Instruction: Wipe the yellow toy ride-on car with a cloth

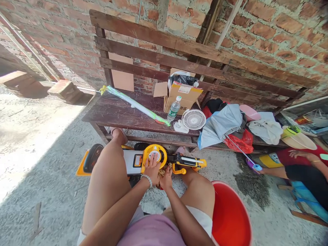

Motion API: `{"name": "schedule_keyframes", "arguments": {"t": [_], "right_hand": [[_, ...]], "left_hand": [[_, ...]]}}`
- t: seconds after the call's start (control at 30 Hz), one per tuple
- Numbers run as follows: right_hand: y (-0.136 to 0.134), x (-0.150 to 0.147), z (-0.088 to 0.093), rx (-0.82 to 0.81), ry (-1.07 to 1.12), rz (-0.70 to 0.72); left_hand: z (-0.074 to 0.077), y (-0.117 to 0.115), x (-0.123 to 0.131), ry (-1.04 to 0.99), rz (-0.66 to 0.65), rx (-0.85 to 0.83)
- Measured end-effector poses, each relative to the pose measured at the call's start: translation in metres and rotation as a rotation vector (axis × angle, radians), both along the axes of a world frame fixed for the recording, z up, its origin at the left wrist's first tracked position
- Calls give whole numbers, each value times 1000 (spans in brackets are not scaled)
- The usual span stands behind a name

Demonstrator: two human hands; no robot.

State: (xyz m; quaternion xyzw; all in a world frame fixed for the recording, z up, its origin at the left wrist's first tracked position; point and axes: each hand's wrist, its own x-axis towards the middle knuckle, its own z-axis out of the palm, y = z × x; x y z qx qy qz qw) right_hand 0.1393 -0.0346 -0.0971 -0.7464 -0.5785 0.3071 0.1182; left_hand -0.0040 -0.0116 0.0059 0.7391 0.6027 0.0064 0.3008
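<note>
Between my legs lies a yellow, white and black ride-on toy (133, 160), partly hidden by my left leg. My left hand (153, 171), with a beaded bracelet at the wrist, rests on its yellow steering wheel (164, 150). The fingers stretch over the white hub. Just right of it, my right hand (166, 178) is low beside the wheel with its fingers bent. Small tan pieces (162, 172) show between the two hands, too small to name. Whether the right fingers grip one of them is hard to see. A black and yellow arm of the toy (188, 161) extends right.
A red bucket (230, 212) stands by my right leg. On the wooden bench (102, 109) are a wrapped stick-like item (135, 104), bottle (174, 109), white fan (194, 119), cardboard box (183, 95) and grey umbrella (222, 123). Another person's hand (304, 155) is at right.
</note>
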Motion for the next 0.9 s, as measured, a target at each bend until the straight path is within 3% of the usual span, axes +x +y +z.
{"name": "schedule_keyframes", "arguments": {"t": [0.07,0.23,0.3,0.43,0.6,0.7,0.8,0.9], "right_hand": [[-2,0,0,-30,-49,78],[-25,-5,-1,-2,-221,430],[-24,-8,4,39,-277,467],[8,-11,27,32,-348,467],[39,-10,42,-10,-281,647],[29,-7,35,17,-260,657],[2,7,17,28,-280,636],[-24,30,-7,14,-297,500]], "left_hand": [[1,-1,0,-12,9,20],[3,-3,2,-35,41,66],[2,-4,2,-32,37,59],[2,-2,1,-36,32,16],[3,-1,1,-16,34,-13],[5,-2,0,-10,35,-17],[7,-1,-1,-5,21,-20],[6,-1,-2,5,-1,-21]]}}
